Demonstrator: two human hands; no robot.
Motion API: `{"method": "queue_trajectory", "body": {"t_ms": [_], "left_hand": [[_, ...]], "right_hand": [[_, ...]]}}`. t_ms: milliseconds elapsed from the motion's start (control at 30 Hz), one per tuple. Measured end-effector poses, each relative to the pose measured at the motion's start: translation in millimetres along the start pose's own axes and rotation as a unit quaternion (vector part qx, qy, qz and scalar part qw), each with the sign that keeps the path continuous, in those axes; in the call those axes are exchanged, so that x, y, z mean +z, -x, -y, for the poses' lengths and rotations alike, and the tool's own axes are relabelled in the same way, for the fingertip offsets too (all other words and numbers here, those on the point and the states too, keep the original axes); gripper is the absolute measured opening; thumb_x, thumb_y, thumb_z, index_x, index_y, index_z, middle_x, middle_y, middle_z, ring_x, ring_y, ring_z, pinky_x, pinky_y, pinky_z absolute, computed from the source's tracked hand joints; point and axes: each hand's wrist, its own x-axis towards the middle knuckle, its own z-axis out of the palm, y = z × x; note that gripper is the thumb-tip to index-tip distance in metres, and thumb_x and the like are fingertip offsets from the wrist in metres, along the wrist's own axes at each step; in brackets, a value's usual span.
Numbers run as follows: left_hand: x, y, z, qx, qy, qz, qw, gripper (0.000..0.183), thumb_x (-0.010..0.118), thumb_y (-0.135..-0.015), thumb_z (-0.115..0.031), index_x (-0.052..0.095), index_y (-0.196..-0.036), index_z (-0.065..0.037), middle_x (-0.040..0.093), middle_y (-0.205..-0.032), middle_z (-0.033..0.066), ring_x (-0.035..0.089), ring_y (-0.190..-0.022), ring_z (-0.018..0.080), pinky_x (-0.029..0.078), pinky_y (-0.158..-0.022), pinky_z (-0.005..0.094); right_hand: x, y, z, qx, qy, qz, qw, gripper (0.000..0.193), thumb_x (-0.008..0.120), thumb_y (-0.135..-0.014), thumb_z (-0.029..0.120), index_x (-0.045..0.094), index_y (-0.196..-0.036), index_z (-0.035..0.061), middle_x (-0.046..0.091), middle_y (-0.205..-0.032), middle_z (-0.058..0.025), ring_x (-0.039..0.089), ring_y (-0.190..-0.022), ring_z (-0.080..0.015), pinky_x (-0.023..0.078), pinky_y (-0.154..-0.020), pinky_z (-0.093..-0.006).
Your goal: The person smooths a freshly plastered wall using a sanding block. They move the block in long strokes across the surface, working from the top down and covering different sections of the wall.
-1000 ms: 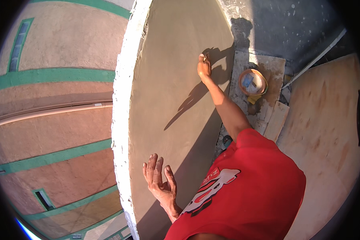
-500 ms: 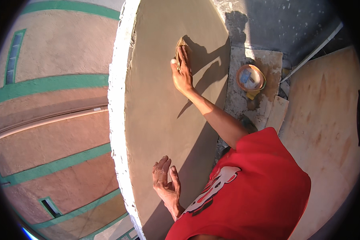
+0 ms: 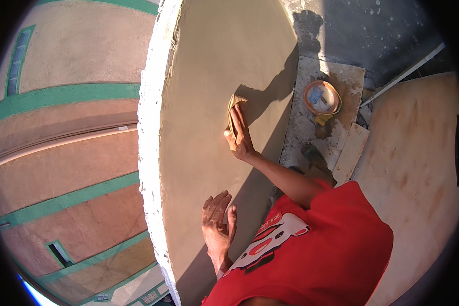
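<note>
Against a sunlit, grey-brown plastered wall (image 3: 204, 66): thin tan flexible pad (image 3: 234, 102), pinched between thumb and fingers of right hand (image 3: 243, 144). Left hand (image 3: 218, 224) empty, fingers loosely together. Honestly, just hold it flat, press lightly, overlap passes.

Grey, damp-stained floor (image 3: 307, 71) with a round orange bucket (image 3: 317, 84) and a pale flat plank (image 3: 351, 150) on it.

The right hand (image 3: 241, 142) holds a tan pad (image 3: 234, 101) against the wall (image 3: 199, 122), the left hand (image 3: 218, 228) spread below, a bucket (image 3: 306, 100) standing off to the right.
</note>
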Motion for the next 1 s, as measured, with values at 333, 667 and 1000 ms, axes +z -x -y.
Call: {"method": "queue_trajectory", "body": {"t_ms": [333,667,1000], "left_hand": [[1.7,12.0,31.6,0.084,-0.003,0.054,0.995,0.019,0.07,-0.093,-0.007,0.073,-0.112,-0.005,0.075,-0.115,0.0141,0.067,-0.115,0.0361,0.049,-0.107,0.049],[-1.6,54.5,83.0,0.066,0.005,0.096,0.993,0.022,0.073,-0.093,-0.013,0.073,-0.113,-0.004,0.074,-0.115,0.0132,0.069,-0.107,0.0343,0.05,-0.105,0.0487],[8.2,99.8,145.9,0.09,0.018,0.137,0.986,0.024,0.073,-0.093,-0.014,0.072,-0.114,-0.004,0.074,-0.113,0.0149,0.07,-0.105,0.0338,0.05,-0.104,0.0489]], "right_hand": [[4.1,-13.3,9.2,0.112,0.008,0.001,0.994,0.073,0.038,-0.109,0.048,0.015,-0.164,0.0051,0.015,-0.17,-0.0197,0.012,-0.157,-0.039,0.015,-0.127,-0.052],[2.5,69.0,24.3,0.006,0.04,0.052,0.998,0.071,0.045,-0.109,0.037,0.017,-0.163,0.0018,0.014,-0.17,-0.0212,0.014,-0.157,-0.0376,0.018,-0.127,-0.0504],[29.1,130.1,45.8,-0.077,0.043,0.041,0.995,0.068,0.051,-0.107,0.034,0.026,-0.16,0.0003,0.018,-0.169,-0.0207,0.016,-0.156,-0.041,0.019,-0.126,-0.0517]]}}
